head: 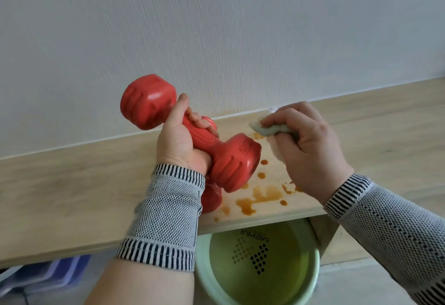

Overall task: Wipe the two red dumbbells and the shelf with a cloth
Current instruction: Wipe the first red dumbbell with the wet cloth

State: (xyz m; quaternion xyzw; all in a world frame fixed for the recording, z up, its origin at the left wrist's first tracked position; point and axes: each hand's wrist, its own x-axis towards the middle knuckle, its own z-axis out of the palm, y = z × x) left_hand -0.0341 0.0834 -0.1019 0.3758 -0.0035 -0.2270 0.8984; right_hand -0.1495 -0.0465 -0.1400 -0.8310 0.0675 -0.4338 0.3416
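Above the wooden shelf [84, 184], L hand [179, 142] is raised w/ palm side toward the camera, wrist in a knit sleeve w/ striped cuffs; its grip is closed around the handle of a red dumbbell [192, 133]. Dumbbell is held clear of the shelf, tilted: one head up and to the left near the wall, other head down and to the right, over the stained area. Grip sits at mid-handle, thumb pointing up toward the upper head, fingertips curled over the far side.

R hand [305, 150], back of hand up, has its grip closed on a bunched pale green cloth [272, 130]; cloth protrudes from the fingers on the left, just beside the dumbbell's lower head, over the shelf near the wall. Contact w/ shelf surface cannot be told.

Second red dumbbell [212, 196] lies on the shelf, mostly hidden behind the L wrist and the held dumbbell. Count: 2 dumbbells, 1 cloth.

Orange-brown stains [262, 196] spot the shelf near its front edge, between the two hands. Below the shelf stands a green basin [207, 280] w/ liquid.
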